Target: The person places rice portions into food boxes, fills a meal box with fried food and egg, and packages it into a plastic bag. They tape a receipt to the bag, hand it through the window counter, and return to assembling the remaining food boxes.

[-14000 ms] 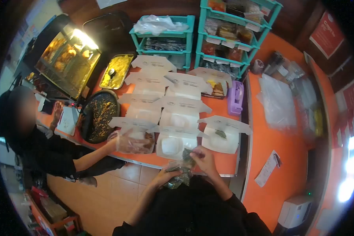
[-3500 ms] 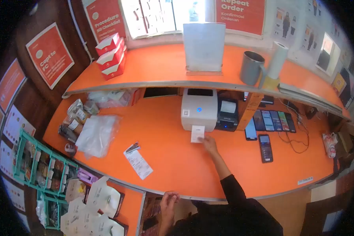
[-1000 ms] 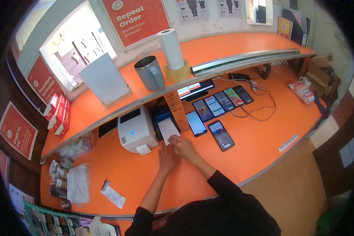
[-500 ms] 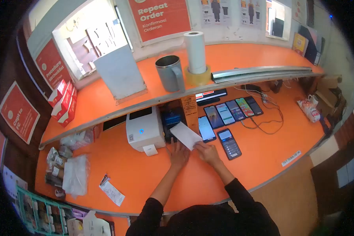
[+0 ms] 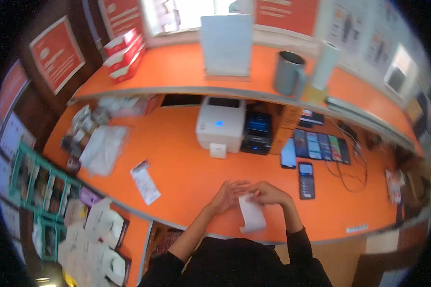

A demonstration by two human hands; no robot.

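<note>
A white paper slip (image 5: pixel 252 216) hangs from the fingers of my right hand (image 5: pixel 269 194), low over the orange counter (image 5: pixel 196 174) near its front edge. My left hand (image 5: pixel 227 196) is just left of the slip, its fingers apart and pointing toward my right hand; nothing shows in it. Behind them stands a white label printer (image 5: pixel 221 122) with a blue light and a short label (image 5: pixel 218 150) at its front. Beside that is a black receipt printer (image 5: pixel 257 135). Another paper slip (image 5: pixel 146 183) lies on the left of the counter.
Several phones stand at the right, one phone (image 5: pixel 306 180) apart in front. A mug (image 5: pixel 288 74), a roll (image 5: pixel 325 65) and red boxes (image 5: pixel 124 56) are on the raised shelf (image 5: pixel 177 60). Plastic bags (image 5: pixel 103 149), teal racks (image 5: pixel 43 186) and cartons (image 5: pixel 103 225) are at left.
The slip has come away from the black printer toward me in my right hand. My left hand has drawn back from the printer. The view has turned left.
</note>
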